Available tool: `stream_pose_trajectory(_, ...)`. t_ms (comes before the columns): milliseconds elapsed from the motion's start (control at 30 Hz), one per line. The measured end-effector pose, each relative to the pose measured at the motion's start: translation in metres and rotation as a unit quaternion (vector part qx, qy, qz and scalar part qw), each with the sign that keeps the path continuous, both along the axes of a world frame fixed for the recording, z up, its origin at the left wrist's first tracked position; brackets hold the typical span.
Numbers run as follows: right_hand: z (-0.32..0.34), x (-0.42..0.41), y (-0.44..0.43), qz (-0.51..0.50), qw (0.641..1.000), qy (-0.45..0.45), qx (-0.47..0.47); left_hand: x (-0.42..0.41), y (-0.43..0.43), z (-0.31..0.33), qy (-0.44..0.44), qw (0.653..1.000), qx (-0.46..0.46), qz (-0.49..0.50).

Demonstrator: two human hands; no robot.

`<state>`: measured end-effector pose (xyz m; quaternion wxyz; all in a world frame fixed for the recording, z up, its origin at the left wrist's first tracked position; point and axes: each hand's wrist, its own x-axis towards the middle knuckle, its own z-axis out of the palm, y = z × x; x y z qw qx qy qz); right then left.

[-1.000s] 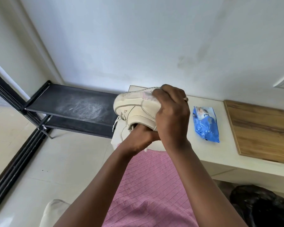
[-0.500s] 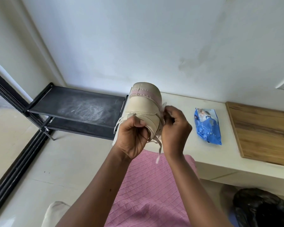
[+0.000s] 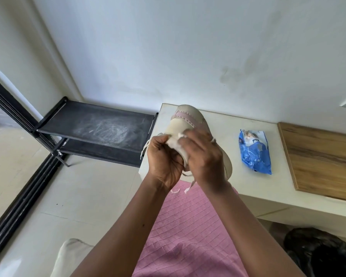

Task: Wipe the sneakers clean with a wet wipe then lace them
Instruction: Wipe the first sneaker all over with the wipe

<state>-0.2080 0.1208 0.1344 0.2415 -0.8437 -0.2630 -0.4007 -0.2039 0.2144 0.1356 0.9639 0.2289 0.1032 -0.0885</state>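
Cream leather sneaker with pink stitched band [image 3: 188,120] held up over the white table [image 3: 248,188] corner; left hand [image 3: 164,158] curled tight round its near end; right hand [image 3: 203,156] blurred, lying over crumpled white wet wipe [image 3: 175,142], grasp can't be told; loose white laces [image 3: 189,185] dangle at 6 o'clock; risk: wipe snags them, or one-handed hold slips under rubbing; blue plastic wipes packet [image 3: 255,150] at 3 o'clock.

Table [image 3: 218,124]: pale flat top, centre right of the frame.
Pack of wet wipes [image 3: 255,151]: blue, lying flat on the table, right of centre.
Wooden board [image 3: 324,158]: flat on the table at the right edge, near the pack but apart from it.
Shoe rack [image 3: 100,126]: black, two tiers, left of centre, standing on the floor beside the table.
Floor [image 3: 72,196]: pale tiles, lower left.
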Motion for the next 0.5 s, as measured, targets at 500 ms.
stream_pose_trajectory(500, -0.023, 0.009, -0.005, -0.066, 0.994, 0.064, 0.052, 0.033, -0.001, -0.039, 0.144, 0.982, -0.095, 0.081)
